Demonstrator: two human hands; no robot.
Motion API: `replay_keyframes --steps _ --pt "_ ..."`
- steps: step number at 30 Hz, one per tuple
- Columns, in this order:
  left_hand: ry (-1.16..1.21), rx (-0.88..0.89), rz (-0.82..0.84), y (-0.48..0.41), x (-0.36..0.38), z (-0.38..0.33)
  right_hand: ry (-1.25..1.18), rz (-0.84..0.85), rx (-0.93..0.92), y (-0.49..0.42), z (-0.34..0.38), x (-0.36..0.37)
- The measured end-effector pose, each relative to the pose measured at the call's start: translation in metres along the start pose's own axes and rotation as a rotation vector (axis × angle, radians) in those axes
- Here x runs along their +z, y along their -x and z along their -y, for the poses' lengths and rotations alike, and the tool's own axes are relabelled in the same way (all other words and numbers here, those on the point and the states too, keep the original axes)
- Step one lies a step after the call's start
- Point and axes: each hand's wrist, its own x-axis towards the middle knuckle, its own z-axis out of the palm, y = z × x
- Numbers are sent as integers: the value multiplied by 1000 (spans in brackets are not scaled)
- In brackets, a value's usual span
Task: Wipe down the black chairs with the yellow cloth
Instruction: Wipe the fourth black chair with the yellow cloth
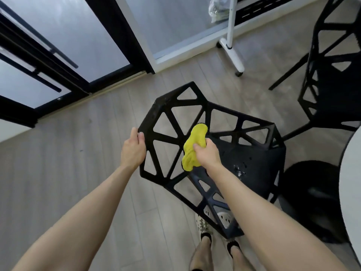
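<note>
One stiff black chair [254, 159], left hand [133, 148] gripping its nine-o'clock edge. Soft yellow cloth [192, 151], clutched by right hand [207, 154].

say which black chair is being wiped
The middle chair: left hand grips it, right hand holds the yellow cloth against it. The far-right chair is untouched.

No text, label, brand, number or sign could be read anywhere in view, neither on the black chair [254, 155] nor on the yellow cloth [192, 147]; both showed plain, unmarked surfaces.
</note>
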Motion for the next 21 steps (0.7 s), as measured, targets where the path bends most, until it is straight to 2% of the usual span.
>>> replay_keyframes --steps 5,9,15,19,21 --pt "59 137 -131 -33 14 -8 -117 -107 -140 -54 15 2" --pt "80 179 -231 -38 22 1 -175 -347 -318 -100 43 5" --pt "93 203 -250 -37 22 4 -260 -647 -477 -136 92 29" --pt "105 201 -254 -34 22 1 -291 -516 -533 -132 107 69" --pt "113 190 -251 -34 20 0 -260 -436 -667 -110 96 96"
